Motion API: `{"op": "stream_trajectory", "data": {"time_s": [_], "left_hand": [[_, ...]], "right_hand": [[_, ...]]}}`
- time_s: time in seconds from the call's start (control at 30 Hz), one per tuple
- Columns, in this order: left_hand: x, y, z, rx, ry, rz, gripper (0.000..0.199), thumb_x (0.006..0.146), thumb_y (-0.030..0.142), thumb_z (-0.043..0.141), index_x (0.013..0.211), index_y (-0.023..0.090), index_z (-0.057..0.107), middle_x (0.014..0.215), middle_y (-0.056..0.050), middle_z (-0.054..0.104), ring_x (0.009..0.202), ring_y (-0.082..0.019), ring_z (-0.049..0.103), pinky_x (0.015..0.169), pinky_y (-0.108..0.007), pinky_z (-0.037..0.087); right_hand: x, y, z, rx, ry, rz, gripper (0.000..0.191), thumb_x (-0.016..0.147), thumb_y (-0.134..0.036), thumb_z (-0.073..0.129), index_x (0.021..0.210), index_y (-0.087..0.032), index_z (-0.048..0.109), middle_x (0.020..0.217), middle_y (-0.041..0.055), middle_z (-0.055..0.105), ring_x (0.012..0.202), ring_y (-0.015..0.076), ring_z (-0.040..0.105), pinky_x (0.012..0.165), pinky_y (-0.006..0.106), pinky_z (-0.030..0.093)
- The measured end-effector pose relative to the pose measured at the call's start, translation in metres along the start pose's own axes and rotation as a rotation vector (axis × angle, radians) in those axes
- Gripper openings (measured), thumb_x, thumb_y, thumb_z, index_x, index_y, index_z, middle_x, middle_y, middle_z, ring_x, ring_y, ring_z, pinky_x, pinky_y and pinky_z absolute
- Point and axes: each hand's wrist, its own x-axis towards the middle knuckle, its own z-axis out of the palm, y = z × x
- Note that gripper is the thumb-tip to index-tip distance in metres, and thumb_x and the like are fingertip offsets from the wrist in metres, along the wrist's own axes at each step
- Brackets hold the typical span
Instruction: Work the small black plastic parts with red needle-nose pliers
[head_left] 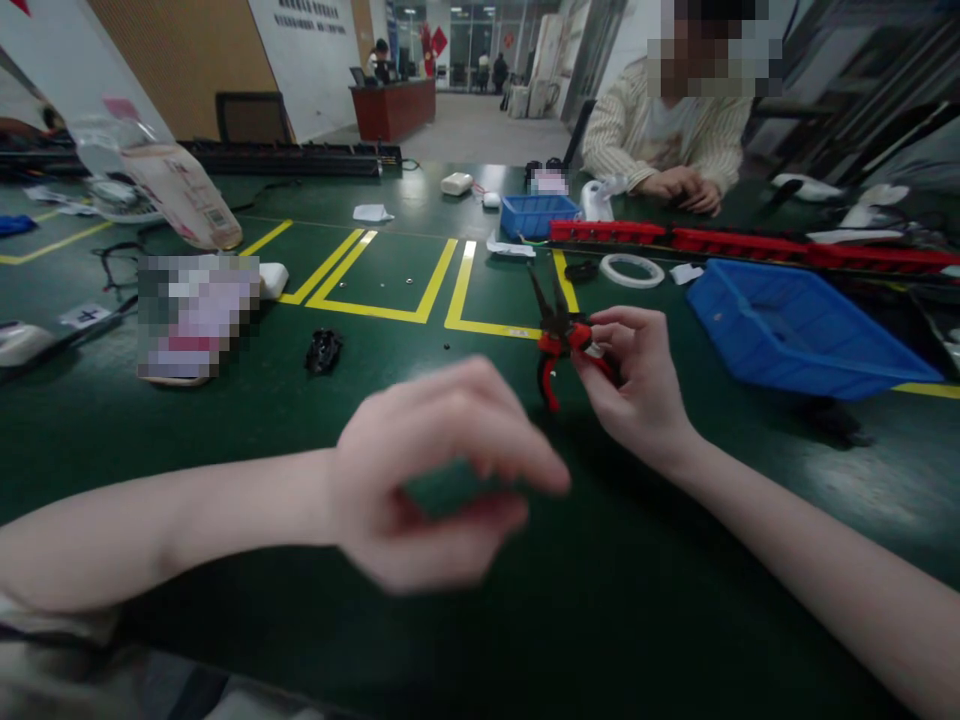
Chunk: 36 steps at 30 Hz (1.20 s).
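My right hand (637, 385) grips a pair of needle-nose pliers (556, 335) with red and black handles, thumb and fingers closed around one handle. The jaws point away from me and stand apart, near the yellow tape marking. Closer to the camera, my left hand (442, 470) hovers over the green table (600, 620), slightly blurred. Its fingers are curved, with a gap between thumb and index finger, and nothing shows in it. A crumpled black piece (324, 352) lies beyond my left wrist.
A blue bin (806, 325) sits right, with a tape roll (631, 270) beside it. Farther back are a small blue basket (538, 214) and red trays (739, 245). A tilted bottle (180, 190) and a phone (196, 318) are on the left. Another person's hands (681, 188) rest across the table.
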Motion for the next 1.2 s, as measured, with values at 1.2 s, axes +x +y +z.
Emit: {"op": "stream_trajectory", "data": {"time_s": [1.2], "left_hand": [[0.028, -0.068, 0.046, -0.649, -0.014, -0.632, 0.05, 0.074, 0.006, 0.072, 0.119, 0.017, 0.052, 0.124, -0.012, 0.064, 0.114, -0.026, 0.063, 0.098, -0.045, 0.051]], "right_hand": [[-0.004, -0.004, -0.008, -0.542, -0.102, -0.452, 0.054, 0.073, -0.018, 0.06, 0.125, -0.021, 0.042, 0.119, 0.016, 0.055, 0.107, 0.0345, 0.056, 0.085, 0.048, 0.051]]}}
